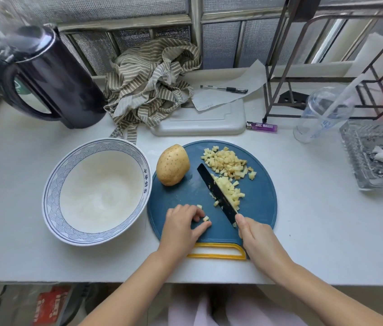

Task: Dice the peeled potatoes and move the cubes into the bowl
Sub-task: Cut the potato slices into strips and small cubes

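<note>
Head view: pale yellow diced potato cubes (226,164) lie heaped on the round blue plastic cutting board (185,194); right hand (258,236) grips the black-bladed knife (217,190) among them; left hand (181,228) pinches a few stray cubes; brown whole potato (172,168) sits at the board's edge; white blue-rimmed ceramic bowl (53,184) just beside, left.

Home kitchen counter, kettle (51,74), cutting board (258,208), apron (148,88)

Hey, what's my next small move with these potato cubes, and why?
Probably slide the loose cubes at your left hand rightwards, against the knife that your right hand holds. The bowl is empty, and most cubes lie beyond the blade on the board, so gathering the strays likely comes before scooping.
</note>
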`<state>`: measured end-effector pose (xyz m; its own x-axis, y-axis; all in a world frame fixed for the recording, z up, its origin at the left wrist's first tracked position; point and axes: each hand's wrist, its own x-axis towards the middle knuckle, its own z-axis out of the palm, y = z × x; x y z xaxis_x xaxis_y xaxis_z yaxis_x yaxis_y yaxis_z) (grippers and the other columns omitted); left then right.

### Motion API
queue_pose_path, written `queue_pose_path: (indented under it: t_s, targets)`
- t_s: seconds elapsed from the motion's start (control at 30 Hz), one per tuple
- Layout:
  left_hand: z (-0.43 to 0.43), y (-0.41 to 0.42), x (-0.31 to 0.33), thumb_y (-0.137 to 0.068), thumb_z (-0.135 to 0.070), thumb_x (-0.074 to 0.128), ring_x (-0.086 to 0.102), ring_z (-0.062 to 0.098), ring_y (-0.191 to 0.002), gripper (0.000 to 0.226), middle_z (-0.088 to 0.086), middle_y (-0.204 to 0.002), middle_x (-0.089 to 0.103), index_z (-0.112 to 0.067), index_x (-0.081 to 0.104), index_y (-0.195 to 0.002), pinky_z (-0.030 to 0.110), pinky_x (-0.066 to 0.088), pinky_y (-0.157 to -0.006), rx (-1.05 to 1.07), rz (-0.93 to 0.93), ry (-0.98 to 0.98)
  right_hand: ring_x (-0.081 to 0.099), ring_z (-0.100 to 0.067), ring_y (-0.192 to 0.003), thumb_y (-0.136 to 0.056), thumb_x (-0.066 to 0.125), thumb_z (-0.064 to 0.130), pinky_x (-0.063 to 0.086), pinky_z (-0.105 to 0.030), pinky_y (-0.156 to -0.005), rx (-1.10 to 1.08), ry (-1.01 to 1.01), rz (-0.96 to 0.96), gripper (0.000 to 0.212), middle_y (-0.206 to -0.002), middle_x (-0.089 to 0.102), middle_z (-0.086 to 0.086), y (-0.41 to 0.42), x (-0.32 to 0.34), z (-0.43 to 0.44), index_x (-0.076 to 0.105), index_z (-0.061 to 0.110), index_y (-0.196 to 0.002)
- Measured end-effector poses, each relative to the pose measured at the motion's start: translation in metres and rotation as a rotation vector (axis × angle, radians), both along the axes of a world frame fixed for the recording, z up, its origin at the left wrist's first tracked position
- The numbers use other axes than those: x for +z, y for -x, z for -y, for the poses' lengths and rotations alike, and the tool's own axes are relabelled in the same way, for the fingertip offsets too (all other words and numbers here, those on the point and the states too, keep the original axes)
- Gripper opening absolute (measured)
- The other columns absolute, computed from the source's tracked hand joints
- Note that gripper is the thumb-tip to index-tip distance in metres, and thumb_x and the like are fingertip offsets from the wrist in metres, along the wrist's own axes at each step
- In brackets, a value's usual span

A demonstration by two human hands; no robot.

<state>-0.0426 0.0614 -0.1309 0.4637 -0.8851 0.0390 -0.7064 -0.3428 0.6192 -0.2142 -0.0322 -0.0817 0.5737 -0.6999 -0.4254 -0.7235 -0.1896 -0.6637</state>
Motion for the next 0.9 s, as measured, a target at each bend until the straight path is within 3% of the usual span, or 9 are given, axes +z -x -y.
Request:
queue_pose_path:
  t_s: [0.17,0.33,0.47,0.67,0.9]
  targets:
    - [0.03,0.009,0.009,-0.082,-0.024,0.075,0.053,0.006,-0.072,0.01,-0.013,-0.073,0.06,-0.019,0.067,-0.088,0.022,0.043,-0.07,0.089,-0.134,0.023,0.028,-0.011,-0.044,-0.102,0.033,0.048,0.026,-0.027,-0.047,-0.151,-0.321,0.146,0.048,-0.051,0.031,0.005,0.001,0.017,0.019,0.042,0.012,-0.071]
    - [0.06,0.013,0.033,-0.091,-0.027,0.064,0.055,0.003,-0.078,0.013,-0.012,-0.084,0.058,-0.02,0.056,-0.098,0.017,0.045,-0.072,0.224,-0.274,0.148,0.03,-0.017,-0.044,-0.101,0.036,0.052,0.029,-0.024,-0.043,-0.215,-0.492,0.197,0.049,-0.056,0.036,-0.005,0.003,0.04,0.053,0.045,0.012,-0.075]
    - [0.081,0.027,0.045,-0.093,-0.045,0.048,0.043,0.008,-0.091,0.028,-0.009,-0.097,0.047,-0.018,0.049,-0.102,0.02,0.034,-0.083,0.231,-0.082,0.323,0.034,-0.016,-0.041,-0.1,0.035,0.055,0.033,-0.024,-0.043,-0.215,-0.584,0.212,0.051,-0.051,0.04,-0.001,0.003,0.054,0.063,0.045,0.011,-0.076]
    - [0.126,0.033,0.037,-0.093,-0.047,0.036,0.033,0.01,-0.089,0.031,-0.005,-0.094,0.04,-0.017,0.045,-0.095,0.025,0.026,-0.082,0.372,-0.053,0.345,0.034,-0.015,-0.04,-0.097,0.033,0.062,0.032,-0.023,-0.042,-0.206,-0.666,0.223,0.055,-0.051,0.04,-0.001,0.003,0.067,0.063,0.044,0.012,-0.075]
    - [0.129,0.024,0.017,-0.095,-0.043,0.026,0.044,0.016,-0.085,0.038,-0.002,-0.089,0.048,-0.013,0.05,-0.091,0.028,0.03,-0.08,0.466,-0.103,0.346,0.032,-0.016,-0.041,-0.095,0.035,0.063,0.032,-0.023,-0.041,-0.168,-0.608,0.13,0.055,-0.054,0.038,-0.002,0.025,0.066,0.077,0.044,0.012,-0.078]
